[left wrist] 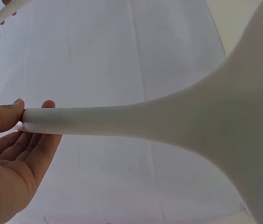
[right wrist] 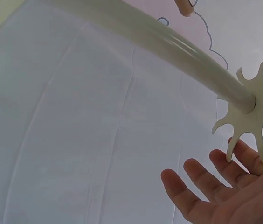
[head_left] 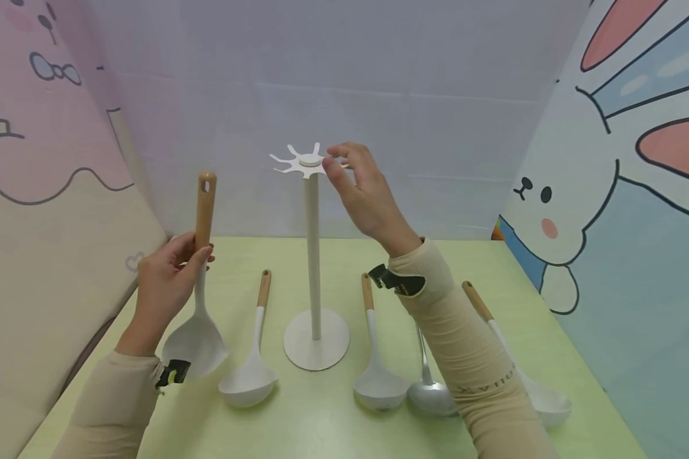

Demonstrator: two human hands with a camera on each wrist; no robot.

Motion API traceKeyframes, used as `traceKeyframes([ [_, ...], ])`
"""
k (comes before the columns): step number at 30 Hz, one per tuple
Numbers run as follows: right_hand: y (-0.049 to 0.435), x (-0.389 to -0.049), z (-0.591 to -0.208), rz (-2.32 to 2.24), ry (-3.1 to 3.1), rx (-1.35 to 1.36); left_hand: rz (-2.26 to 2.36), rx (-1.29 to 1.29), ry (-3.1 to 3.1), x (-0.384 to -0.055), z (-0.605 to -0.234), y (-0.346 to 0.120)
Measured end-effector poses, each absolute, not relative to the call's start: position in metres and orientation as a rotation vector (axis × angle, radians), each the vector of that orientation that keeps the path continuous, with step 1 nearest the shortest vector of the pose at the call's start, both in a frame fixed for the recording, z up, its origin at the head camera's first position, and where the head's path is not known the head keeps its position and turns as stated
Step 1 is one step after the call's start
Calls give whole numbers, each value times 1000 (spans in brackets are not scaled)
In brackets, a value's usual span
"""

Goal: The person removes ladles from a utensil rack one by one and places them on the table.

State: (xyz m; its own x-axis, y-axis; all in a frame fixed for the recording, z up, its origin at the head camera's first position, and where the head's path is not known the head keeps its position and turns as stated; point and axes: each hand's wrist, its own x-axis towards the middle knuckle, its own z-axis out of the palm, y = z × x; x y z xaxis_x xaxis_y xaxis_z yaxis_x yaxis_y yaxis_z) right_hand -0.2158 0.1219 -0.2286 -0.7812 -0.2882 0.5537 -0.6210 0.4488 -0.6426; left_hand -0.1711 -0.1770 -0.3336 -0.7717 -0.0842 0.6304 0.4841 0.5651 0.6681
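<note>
My left hand (head_left: 169, 280) grips a white spatula (head_left: 195, 344) around the lower end of its wooden handle. The spatula is upright, with its handle up and its broad blade down, at the left of the head view. The blade fills the right side of the left wrist view. At the top of a white utensil stand (head_left: 312, 255), my right hand (head_left: 364, 191) reaches its fingers to the hooks (right wrist: 248, 121). In the right wrist view those fingers are spread and loosely bent, touching or nearly touching the hooks; the thumb is hidden there.
On the green table (head_left: 321, 433) lie a white ladle (head_left: 249, 382) left of the stand, another white ladle (head_left: 379, 386) to its right, and a steel ladle (head_left: 430, 398). A further white utensil (head_left: 551, 401) lies partly behind the right forearm. Printed cloth walls surround the table.
</note>
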Motion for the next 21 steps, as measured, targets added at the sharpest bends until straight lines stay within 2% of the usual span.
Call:
traceKeyframes([
  [21,120,-217,-230,1283,-2330,766,-1195,-145,-2547,-192,-381,-215],
])
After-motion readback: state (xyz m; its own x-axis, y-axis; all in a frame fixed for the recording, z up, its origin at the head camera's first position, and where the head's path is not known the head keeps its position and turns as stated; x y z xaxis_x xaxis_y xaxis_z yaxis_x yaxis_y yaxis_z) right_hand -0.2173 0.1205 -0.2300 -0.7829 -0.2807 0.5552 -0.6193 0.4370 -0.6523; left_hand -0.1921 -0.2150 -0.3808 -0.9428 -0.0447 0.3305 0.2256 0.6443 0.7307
